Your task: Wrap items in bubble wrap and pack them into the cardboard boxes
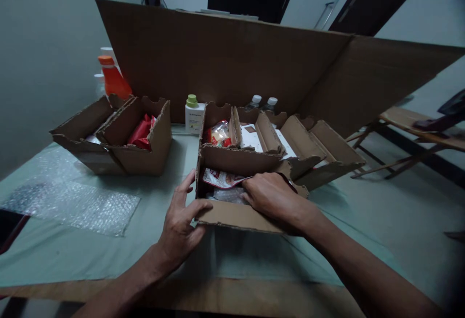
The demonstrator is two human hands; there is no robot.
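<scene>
A small open cardboard box (pixel 232 218) sits near the table's front, holding a red and white packet (pixel 222 178) on top of clear plastic wrap. My left hand (pixel 181 221) grips the box's front left corner, thumb over the rim and fingers along the side wall. My right hand (pixel 271 194) reaches down into the box from the right, fingers curled on the packet's edge. Behind it stands another open box (pixel 218 114) with a red and orange snack pack (pixel 220 135).
Two joined cardboard boxes (pixel 119 153) with a red packet (pixel 141 133) stand at left, an orange bottle (pixel 113 79) behind them. A white bottle with a green cap (pixel 193 113), two clear bottles (pixel 262 101), a tall cardboard sheet (pixel 225 51) and bubble wrap (pixel 72 197) surround them. A wooden bench (pixel 414 129) stands at right.
</scene>
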